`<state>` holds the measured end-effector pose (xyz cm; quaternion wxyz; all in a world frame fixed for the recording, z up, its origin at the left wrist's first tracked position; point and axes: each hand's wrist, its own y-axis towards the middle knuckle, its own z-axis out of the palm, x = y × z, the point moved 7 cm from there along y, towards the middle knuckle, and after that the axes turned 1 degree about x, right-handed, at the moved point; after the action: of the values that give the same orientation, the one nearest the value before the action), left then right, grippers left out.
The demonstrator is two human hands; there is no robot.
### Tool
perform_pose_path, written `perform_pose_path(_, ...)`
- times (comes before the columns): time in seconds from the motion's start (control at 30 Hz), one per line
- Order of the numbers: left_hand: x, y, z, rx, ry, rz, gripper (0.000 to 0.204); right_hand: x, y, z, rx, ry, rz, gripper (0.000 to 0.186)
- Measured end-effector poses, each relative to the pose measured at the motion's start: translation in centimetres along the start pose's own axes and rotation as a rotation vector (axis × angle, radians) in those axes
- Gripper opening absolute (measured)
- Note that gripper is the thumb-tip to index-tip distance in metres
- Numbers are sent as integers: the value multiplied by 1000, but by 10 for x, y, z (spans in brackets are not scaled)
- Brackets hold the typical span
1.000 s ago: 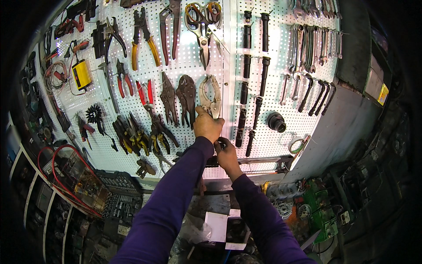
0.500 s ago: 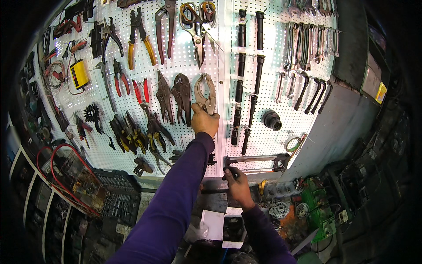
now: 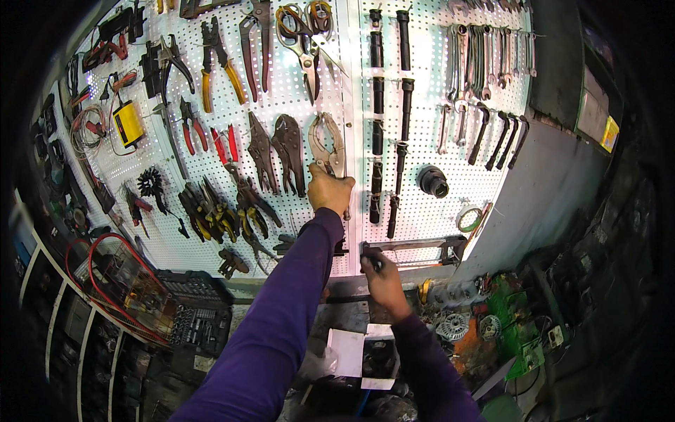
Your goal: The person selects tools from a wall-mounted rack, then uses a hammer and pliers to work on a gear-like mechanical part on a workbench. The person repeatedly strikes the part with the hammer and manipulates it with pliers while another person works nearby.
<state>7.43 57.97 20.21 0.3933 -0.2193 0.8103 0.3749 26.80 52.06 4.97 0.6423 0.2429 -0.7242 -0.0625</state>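
Observation:
My left hand (image 3: 330,191) reaches up to the white pegboard (image 3: 337,261), its fingers wrapped round the handles of locking C-clamp pliers (image 3: 328,144). The curved jaws point up against the board, and a handle end shows below the hand. Just left of them hang two dark locking pliers (image 3: 288,151). Lower down, my right hand (image 3: 385,283) is closed round a small dark thing (image 3: 377,265), mostly hidden by the fingers. It is close to the left end of a hacksaw (image 3: 422,245) on the board; I cannot tell whether they touch.
Wrenches (image 3: 485,60), black extension bars (image 3: 403,98), scissors (image 3: 308,46) and several pliers hang around my hands. Below stand a white open box (image 3: 344,355), a socket set (image 3: 193,316) and a green container (image 3: 517,309). A grey panel (image 3: 541,176) borders the board on the right.
My right hand has risen slightly toward the hacksaw's left end. My left hand keeps its grip on the C-clamp pliers. The whole view has shifted a little.

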Motion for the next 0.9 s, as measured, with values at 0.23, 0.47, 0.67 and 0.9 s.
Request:
perform_pose_path(0.23,1,1,-3,-3,-22,61,76,6,78,28,8,-251,-138,42)
perform_pose_path(0.47,-1,-2,-8,15,-15,73,74,-6,111,52,194,-90,-95,38)
perform_pose_path(0.67,-3,-4,-8,32,-31,66,77,2,107,45,-13,-338,-227,27)
perform_pose_path(0.9,-4,-3,-6,55,-18,35,77,5,103,53,-210,-568,-221,19)
